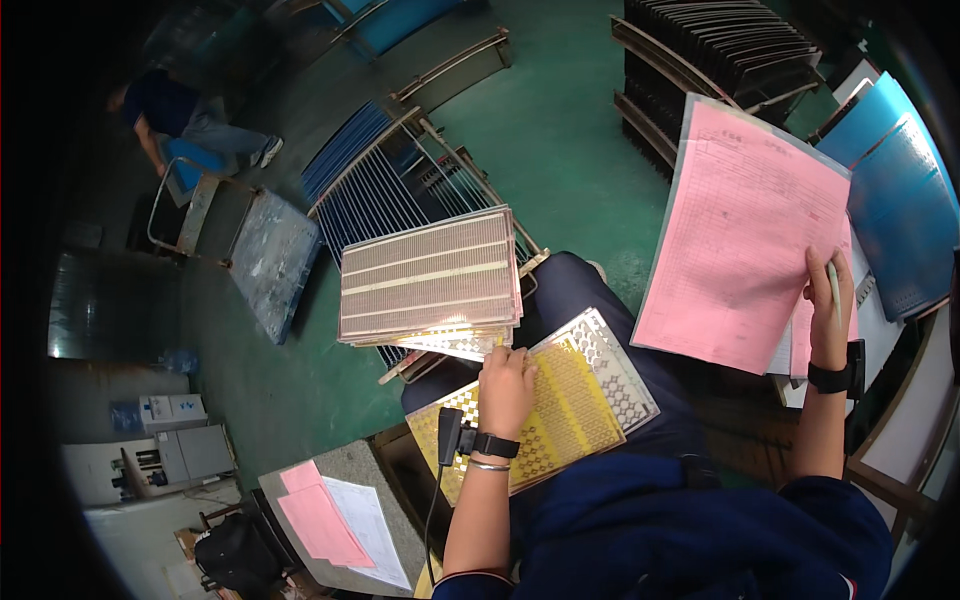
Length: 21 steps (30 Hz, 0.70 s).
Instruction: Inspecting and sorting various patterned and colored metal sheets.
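My left hand (pixel 507 390) has its fingers curled at the upper edge of a yellow patterned circuit board panel (pixel 575 400), which lies across my lap over a silver-patterned panel (pixel 618 385). Its fingertips meet the lower edge of a stack of striped panels (pixel 425 275), resting on a slatted rack in front of me. Over on the right, my right hand (pixel 830 300) is closed around a pale pen (pixel 834 283). That hand is against the edge of a pink printed form (pixel 745 235) in a clear sleeve; whether it also grips the form is unclear.
Slatted rack (pixel 370 180) stands ahead, with another rack of dark panels (pixel 720 50) at far right. Blue folders (pixel 895 170) stand beside the form. Pink and white papers (pixel 335 520) lie on a grey surface at lower left. Another person (pixel 190 115) bends by a cart (pixel 275 260).
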Tool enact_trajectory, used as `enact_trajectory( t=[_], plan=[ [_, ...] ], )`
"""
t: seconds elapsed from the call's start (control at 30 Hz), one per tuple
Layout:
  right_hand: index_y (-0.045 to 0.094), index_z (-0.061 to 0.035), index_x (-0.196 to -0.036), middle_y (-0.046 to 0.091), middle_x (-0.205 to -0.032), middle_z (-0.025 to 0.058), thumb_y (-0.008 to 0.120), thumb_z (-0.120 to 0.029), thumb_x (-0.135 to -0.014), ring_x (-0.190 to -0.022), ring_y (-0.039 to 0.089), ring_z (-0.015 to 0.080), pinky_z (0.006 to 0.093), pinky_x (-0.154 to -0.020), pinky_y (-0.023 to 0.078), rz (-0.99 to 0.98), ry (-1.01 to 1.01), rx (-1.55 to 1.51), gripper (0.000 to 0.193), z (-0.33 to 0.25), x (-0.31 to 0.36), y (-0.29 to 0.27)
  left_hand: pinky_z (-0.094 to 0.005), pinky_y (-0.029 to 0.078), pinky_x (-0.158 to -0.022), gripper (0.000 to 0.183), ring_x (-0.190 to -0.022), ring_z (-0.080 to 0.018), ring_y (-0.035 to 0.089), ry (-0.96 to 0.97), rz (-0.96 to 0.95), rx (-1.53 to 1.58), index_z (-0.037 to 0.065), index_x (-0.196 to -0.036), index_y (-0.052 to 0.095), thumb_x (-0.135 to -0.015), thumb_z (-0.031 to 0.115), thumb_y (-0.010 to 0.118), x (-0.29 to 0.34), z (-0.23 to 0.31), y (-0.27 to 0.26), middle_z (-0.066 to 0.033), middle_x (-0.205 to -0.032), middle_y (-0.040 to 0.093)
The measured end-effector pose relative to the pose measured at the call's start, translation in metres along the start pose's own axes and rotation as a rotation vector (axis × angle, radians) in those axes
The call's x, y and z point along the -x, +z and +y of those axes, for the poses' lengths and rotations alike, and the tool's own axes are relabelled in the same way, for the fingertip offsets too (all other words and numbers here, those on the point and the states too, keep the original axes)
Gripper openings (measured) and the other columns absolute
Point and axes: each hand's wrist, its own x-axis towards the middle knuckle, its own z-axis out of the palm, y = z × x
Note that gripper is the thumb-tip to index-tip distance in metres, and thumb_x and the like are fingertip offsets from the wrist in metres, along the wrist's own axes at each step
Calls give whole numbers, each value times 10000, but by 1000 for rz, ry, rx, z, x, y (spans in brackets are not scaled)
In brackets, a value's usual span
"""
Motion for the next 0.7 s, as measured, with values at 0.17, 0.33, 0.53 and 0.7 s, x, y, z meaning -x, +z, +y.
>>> enact_trajectory(
  t=[0.17,0.33,0.53,0.7],
  plan=[
    [556,-47,-838,411,-652,-40,585,-303,-910,-594,361,47,204,-548,301,22,-42,-20,268,3,-1,8,-422,430,-807,240,-942,-314,535,-9,35,-65,17,-1020,606,-806,122,628,8,10,-11,-136,-957,558],
    [563,-68,-867,449,-634,-52,596,-250,-914,-555,407,28,178,-521,327,6,108,-283,190,19,-3,18,-382,413,-734,105,-829,-314,578,2,126,214,25,-906,610,-847,110,589,18,21,-48,-122,-825,607],
    [564,-20,-993,582,-665,15,589,-198,-915,-512,564,68,190,-471,487,-216,429,-372,196,27,41,67,-358,380,-729,71,-796,-274,571,-87,92,307,32,-872,624,-852,93,593,43,43,-82,-102,-816,615],
    [556,-3,-1015,621,-740,49,570,-203,-928,-532,597,93,204,-479,502,-483,613,-389,219,38,91,95,-369,431,-710,98,-788,-300,582,-136,136,447,-2,-868,630,-846,85,590,17,12,-55,-133,-823,615]
  ],
)
